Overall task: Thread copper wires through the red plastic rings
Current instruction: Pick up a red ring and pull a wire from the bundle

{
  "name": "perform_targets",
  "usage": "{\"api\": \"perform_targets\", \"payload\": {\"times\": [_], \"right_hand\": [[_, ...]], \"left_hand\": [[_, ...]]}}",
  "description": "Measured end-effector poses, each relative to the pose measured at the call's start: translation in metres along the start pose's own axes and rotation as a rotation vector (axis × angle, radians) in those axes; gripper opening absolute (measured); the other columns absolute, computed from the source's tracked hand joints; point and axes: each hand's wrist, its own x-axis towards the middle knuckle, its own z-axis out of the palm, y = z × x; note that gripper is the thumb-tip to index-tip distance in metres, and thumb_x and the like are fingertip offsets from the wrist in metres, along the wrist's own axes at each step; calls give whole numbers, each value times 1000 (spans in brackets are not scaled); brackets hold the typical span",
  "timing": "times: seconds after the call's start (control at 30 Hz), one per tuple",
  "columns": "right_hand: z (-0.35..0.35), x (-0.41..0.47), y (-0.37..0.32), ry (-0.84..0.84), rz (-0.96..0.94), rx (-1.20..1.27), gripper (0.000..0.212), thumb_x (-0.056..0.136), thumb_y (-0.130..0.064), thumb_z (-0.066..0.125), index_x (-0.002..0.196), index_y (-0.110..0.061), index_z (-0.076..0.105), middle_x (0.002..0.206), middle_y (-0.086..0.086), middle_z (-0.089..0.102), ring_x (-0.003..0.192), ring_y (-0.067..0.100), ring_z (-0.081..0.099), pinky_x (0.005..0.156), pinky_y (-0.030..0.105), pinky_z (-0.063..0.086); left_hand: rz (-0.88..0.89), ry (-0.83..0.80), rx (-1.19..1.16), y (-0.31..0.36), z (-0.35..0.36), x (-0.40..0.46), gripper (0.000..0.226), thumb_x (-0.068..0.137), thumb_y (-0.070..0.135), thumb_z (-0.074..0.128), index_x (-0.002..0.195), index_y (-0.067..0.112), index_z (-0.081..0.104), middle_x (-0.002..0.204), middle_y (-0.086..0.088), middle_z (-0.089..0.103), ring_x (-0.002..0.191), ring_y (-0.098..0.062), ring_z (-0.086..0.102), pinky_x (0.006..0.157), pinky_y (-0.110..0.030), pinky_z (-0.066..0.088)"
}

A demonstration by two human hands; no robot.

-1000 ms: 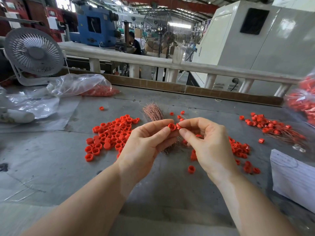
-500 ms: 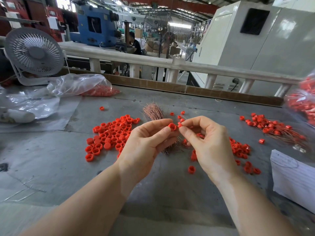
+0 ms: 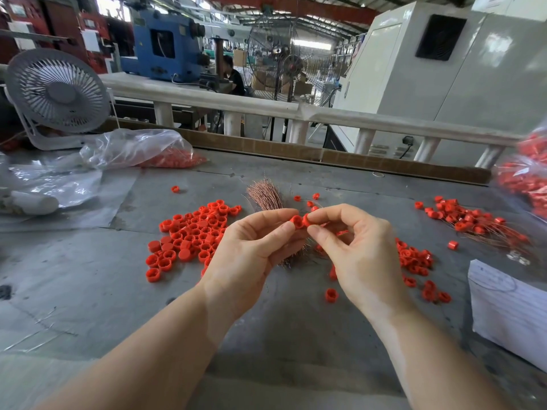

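I see the left hand (image 3: pixel 248 255) pinching 1 red ring (image 3: pixel 297 222) and the right hand (image 3: pixel 359 255) pinching a 2nd ring (image 3: pixel 307 220) against it, above the grey table (image 3: pixel 88 291). Behind the hands, partly hidden, lies the copper wire bundle (image 3: pixel 266 195). Loose rings (image 3: pixel 192 235) lie left, threaded rings (image 3: pixel 467 217) far right, with a plastic bag (image 3: pixel 133 147) and white fan (image 3: pixel 57 93) beyond.

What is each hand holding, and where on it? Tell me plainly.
The left hand pinches a red ring by its outer wall. The right hand pinches a second ring beside it. Any wire between them cannot be told.
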Motion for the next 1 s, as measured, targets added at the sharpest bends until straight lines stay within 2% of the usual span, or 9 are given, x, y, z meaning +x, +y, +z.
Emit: {"api": "perform_targets", "payload": {"times": [0.37, 0.67, 0.77, 0.9, 1.0], "right_hand": [[-1, -1, -3, 6, -24, -2, 21, 79, -5, 72, 75, -26, 67, 67, -18, 66, 67, -4, 61, 62, 6, 42], [0, -1, -2, 3, -22, -38, 26, 79, -4, 71, 75, -29, 65, 64, -20, 64, 64, -4, 60, 60, 8, 42], [0, -1, -3, 6, -3, 5, 25, 77, -5, 73, 73, -29, 65, 64, -13, 66, 63, -2, 60, 60, 7, 43], [-1, 1, -1, 13, 36, 17, 24, 79, -8, 72, 72, -30, 65, 74, -15, 68, 63, 0, 60, 59, 8, 43], [-2, 2, 3, 8, 105, 133, 23, 80, -3, 69, 72, -24, 66, 73, -7, 70, 64, 1, 60, 62, 15, 48]], "left_hand": [[3, -1, 14, 0, 0, -1, 23, 70, 6, 62, 92, 4, 67, 82, -9, 73, 77, -15, 71, 65, -20, 56], [11, -4, 2, 1, -1, 0, 21, 69, 6, 63, 88, 5, 69, 81, -10, 73, 76, -16, 71, 65, -20, 56], [12, -3, -6, 1, -1, 0, 18, 67, 7, 64, 84, 7, 72, 81, -10, 73, 76, -15, 71, 65, -20, 56], [14, -12, 4, 0, 0, 0, 19, 68, 7, 64, 85, 7, 71, 81, -10, 73, 77, -16, 71, 65, -20, 56], [10, -6, 3, 0, 1, -1, 20, 67, 8, 64, 86, 6, 69, 80, -9, 73, 75, -15, 71, 64, -20, 56]]}}
